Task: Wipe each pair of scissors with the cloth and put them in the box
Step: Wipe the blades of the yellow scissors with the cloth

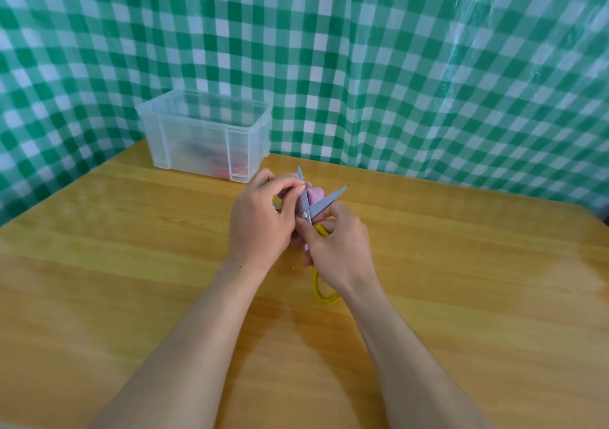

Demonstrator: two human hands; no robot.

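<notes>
The scissors (321,202) are gripped by the right hand (339,244), blades pointing up-frame. The cloth (314,194) is pinched onto the left blade by the left hand (260,224).

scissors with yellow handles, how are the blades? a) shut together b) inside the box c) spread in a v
c: the scissors show two blades pointing apart in a V, the left hand pinching one against the pink cloth, the right hand gripping near the pivot.

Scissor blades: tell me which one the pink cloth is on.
The steel blade pointing straight away: the left hand pinches it against the crumpled pink cloth. The other blade of the yellow-handled scissors slants right, bare.
</notes>
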